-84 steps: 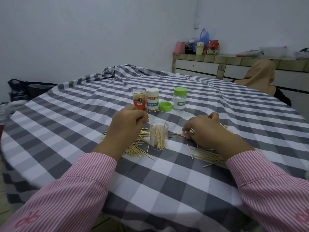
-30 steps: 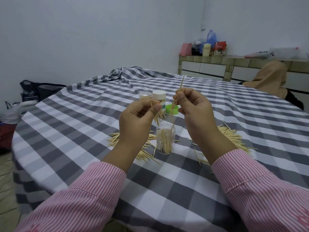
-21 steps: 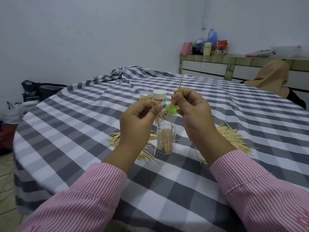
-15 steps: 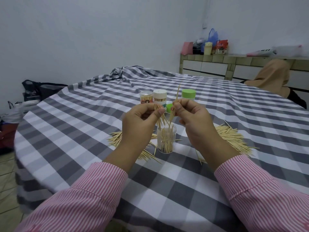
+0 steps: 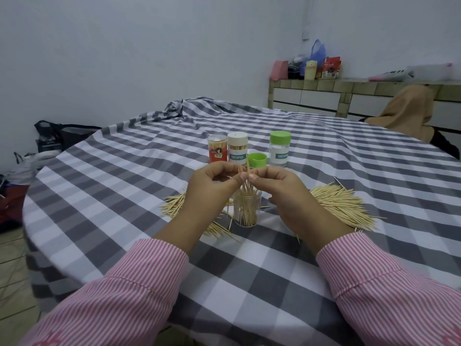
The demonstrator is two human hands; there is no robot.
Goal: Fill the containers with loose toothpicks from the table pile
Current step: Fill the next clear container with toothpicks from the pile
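Checked tablecloth (image 5: 249,283): clear container (image 5: 246,211) upright, part-filled. Left hand (image 5: 212,193) and right hand (image 5: 282,193), lower than before, pinch toothpicks (image 5: 245,181) above its mouth. Loose piles (image 5: 341,208) flank it.

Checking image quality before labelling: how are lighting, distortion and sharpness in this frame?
Head view: soft, even, bluish light with faint shadows; wide-angle bending curves the table edge; hands, jar and toothpicks fairly sharp; sleeves softer at the corners; no glare.
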